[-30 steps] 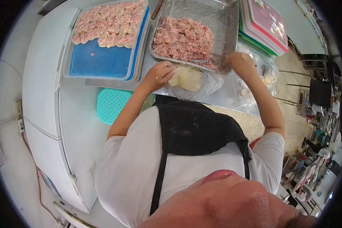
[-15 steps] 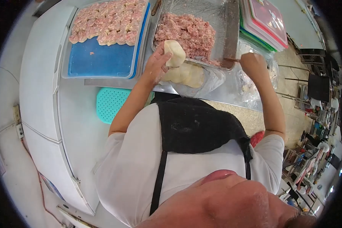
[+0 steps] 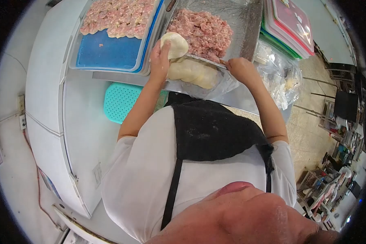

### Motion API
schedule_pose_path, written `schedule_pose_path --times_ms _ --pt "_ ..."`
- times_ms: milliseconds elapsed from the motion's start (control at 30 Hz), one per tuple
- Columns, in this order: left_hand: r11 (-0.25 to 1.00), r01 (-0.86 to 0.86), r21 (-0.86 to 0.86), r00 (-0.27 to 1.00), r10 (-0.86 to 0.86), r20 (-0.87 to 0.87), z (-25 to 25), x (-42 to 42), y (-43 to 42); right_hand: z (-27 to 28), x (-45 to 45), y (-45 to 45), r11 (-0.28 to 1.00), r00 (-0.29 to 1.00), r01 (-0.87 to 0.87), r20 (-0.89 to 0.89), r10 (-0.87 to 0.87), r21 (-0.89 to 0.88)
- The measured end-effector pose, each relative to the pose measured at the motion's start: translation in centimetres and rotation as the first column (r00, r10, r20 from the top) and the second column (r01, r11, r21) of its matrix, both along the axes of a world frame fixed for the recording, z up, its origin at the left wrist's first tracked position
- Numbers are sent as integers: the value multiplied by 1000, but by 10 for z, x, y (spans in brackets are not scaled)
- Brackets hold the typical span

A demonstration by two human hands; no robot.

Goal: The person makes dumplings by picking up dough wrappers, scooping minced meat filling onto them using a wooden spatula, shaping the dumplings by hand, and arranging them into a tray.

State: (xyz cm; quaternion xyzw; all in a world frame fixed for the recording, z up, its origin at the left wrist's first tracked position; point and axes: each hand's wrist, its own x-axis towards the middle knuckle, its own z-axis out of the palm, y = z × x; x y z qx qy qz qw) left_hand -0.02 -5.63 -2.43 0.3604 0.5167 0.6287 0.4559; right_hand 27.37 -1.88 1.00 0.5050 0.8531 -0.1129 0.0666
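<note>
My left hand (image 3: 159, 61) holds a round, pale dough wrapper (image 3: 175, 45) beside the near left corner of a metal tray (image 3: 248, 36). Ground meat (image 3: 201, 32) is heaped in that tray. Over its near edge, my right hand (image 3: 240, 68) is closed on the handle of a thin tool (image 3: 223, 62), whose tip lies at the meat. More wrappers (image 3: 195, 74) lie overlapping on a plastic bag just in front of the tray. At the left, filled dumplings (image 3: 118, 18) stand in rows in a container with a blue base (image 3: 105, 53).
Stacked coloured lids (image 3: 293, 24) are at the back right, with clear plastic bags (image 3: 278, 77) nearer. A turquoise perforated basket (image 3: 122, 101) is below the table's left part. A white refrigerator (image 3: 44, 81) stands at the far left.
My left hand has lifted a wrapper from the pile and moved it up and left. My right hand has moved left with the tool, to the meat's near edge.
</note>
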Motion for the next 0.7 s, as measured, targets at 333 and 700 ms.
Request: schedule_pose_path --times_ms 333,700 --pt "995 88 48 945 -98 311 11 39 27 26 17 10 864 562 93 -690 -456 -495" --pt "983 159 95 500 -163 851 35 56 63 62 4 -3 977 973 25 -230 24 211"
